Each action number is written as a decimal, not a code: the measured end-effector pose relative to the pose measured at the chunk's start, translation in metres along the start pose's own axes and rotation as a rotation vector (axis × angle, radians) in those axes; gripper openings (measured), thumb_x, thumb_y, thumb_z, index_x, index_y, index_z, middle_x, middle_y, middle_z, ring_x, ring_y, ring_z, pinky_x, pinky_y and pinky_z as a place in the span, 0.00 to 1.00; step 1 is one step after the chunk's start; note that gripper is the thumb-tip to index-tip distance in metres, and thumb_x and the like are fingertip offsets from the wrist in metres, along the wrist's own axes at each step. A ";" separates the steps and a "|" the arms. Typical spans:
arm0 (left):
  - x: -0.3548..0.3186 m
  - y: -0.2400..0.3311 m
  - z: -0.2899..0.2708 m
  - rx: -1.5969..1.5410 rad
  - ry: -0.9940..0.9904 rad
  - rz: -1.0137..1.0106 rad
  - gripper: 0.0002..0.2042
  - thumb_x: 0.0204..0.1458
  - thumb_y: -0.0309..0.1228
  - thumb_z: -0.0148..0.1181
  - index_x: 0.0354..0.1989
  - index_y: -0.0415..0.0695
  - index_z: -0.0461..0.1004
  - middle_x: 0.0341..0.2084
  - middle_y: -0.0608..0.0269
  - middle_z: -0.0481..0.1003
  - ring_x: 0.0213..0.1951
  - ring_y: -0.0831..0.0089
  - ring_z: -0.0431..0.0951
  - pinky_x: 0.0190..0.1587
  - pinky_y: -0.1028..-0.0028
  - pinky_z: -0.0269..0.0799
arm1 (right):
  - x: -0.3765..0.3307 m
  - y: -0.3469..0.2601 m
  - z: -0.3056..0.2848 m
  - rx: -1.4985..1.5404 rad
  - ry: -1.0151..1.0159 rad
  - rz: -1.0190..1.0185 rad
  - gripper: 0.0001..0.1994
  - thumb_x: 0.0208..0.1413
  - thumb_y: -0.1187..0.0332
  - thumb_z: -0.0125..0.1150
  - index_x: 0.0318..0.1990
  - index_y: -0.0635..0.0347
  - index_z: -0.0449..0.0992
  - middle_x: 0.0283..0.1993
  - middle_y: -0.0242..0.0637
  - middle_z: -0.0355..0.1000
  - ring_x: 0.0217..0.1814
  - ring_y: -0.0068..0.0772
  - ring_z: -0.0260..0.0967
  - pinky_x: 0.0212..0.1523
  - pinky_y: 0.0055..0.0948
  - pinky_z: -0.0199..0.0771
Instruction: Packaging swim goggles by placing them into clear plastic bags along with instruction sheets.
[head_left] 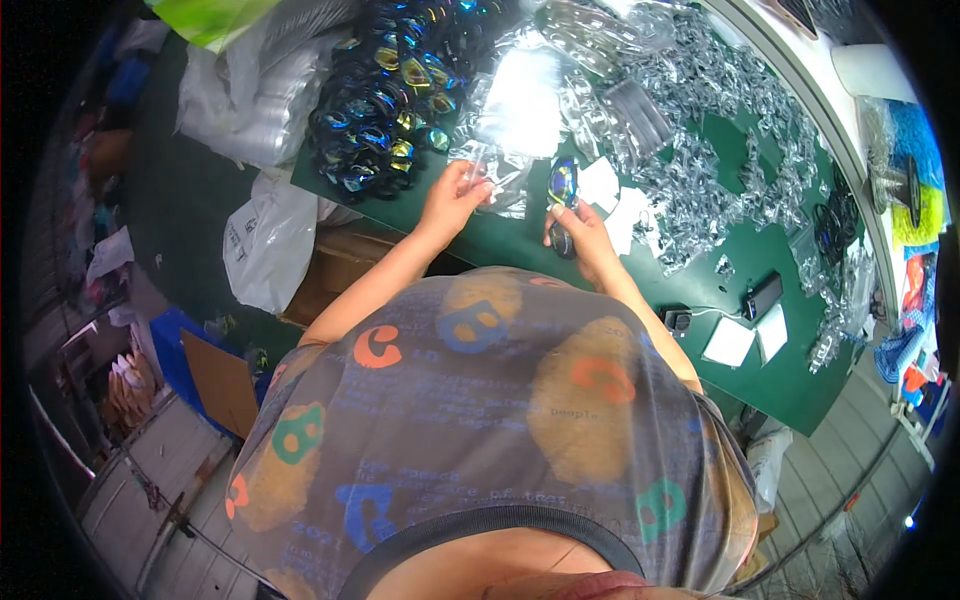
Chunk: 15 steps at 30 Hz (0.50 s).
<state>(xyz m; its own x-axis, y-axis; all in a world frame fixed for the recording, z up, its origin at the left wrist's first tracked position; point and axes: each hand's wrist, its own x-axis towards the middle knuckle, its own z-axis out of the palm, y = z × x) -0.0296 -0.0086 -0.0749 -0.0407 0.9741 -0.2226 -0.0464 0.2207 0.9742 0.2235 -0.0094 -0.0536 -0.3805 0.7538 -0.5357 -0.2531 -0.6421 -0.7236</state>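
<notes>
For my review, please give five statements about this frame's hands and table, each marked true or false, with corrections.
1. The right hand holds dark goggles. True.
2. The left hand holds a second pair of goggles. False: it pinches clear plastic packaging.
3. A heap of goggles lies beyond the left hand, toward the picture's left. True.
4. The tabletop is white. False: it is green.
5. Many small clear pieces are spread over the table's right side. True.
</notes>
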 end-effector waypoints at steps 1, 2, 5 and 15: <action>0.000 0.010 0.004 -0.079 -0.017 -0.107 0.05 0.62 0.28 0.60 0.41 0.40 0.75 0.34 0.65 0.79 0.35 0.78 0.78 0.40 0.75 0.75 | -0.001 -0.006 0.004 0.000 -0.003 -0.002 0.13 0.62 0.61 0.64 0.43 0.59 0.71 0.33 0.33 0.73 0.30 0.26 0.72 0.33 0.26 0.72; -0.001 0.016 0.005 -0.158 -0.034 -0.213 0.07 0.62 0.29 0.60 0.44 0.40 0.76 0.34 0.65 0.79 0.35 0.77 0.79 0.41 0.75 0.76 | -0.002 -0.011 0.007 0.020 -0.023 -0.008 0.13 0.62 0.60 0.64 0.43 0.59 0.70 0.33 0.33 0.73 0.30 0.27 0.72 0.34 0.26 0.72; 0.003 0.013 -0.002 -0.121 -0.050 -0.236 0.10 0.63 0.32 0.58 0.47 0.39 0.77 0.37 0.63 0.80 0.37 0.76 0.80 0.42 0.75 0.76 | -0.003 -0.019 0.015 0.021 -0.066 -0.022 0.13 0.63 0.61 0.61 0.45 0.59 0.70 0.33 0.34 0.73 0.30 0.27 0.72 0.34 0.27 0.72; 0.027 0.045 -0.013 0.372 -0.003 0.133 0.13 0.65 0.29 0.53 0.54 0.41 0.76 0.35 0.61 0.79 0.34 0.76 0.78 0.38 0.76 0.75 | -0.019 -0.016 0.026 0.035 -0.066 -0.017 0.14 0.62 0.60 0.63 0.44 0.59 0.70 0.32 0.33 0.73 0.29 0.27 0.72 0.33 0.27 0.73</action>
<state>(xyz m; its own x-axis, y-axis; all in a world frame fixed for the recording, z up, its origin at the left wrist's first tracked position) -0.0462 0.0273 -0.0381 -0.0193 0.9954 -0.0936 0.3239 0.0948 0.9413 0.2114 -0.0174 -0.0204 -0.4339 0.7544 -0.4926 -0.2909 -0.6348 -0.7158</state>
